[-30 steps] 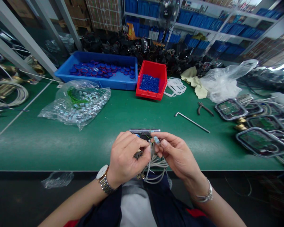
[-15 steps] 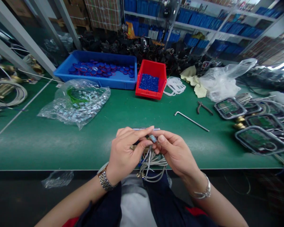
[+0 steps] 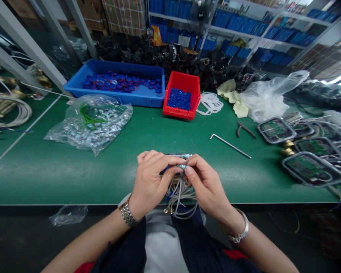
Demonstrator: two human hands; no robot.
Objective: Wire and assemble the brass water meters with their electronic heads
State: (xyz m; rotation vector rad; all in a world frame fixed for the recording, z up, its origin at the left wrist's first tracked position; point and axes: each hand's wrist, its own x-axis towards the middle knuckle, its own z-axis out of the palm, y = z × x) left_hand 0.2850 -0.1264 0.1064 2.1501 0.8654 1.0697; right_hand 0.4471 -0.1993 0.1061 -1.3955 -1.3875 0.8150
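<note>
A small light-blue part [image 3: 182, 166], too small to name surely, is pinched between the fingertips of my left hand [image 3: 153, 178]. My right hand [image 3: 206, 180] has thumb and forefinger closed on the same part's right end. Just behind the fingers lies a clear-rimmed case [image 3: 178, 156], mostly covered by my hands. Below them a bundle of grey cables [image 3: 183, 197] with brass ends hangs over the table's front edge. Similar light-blue parts fill a clear plastic bag [image 3: 102, 129], along with green wires.
Blue bin [image 3: 116, 99] with blue round caps and red bin [image 3: 177, 112] with small blue pieces stand at the back. A hex key [image 3: 230, 146] and pliers [image 3: 246, 130] lie right of my hands. Cased circuit boards [image 3: 314, 168] with cables crowd the right side of the green table [image 3: 59, 178].
My right thumb and forefinger have moved in to the light-blue part, which has turned flatter between the fingertips. The left hand has hardly shifted. More of the case shows behind.
</note>
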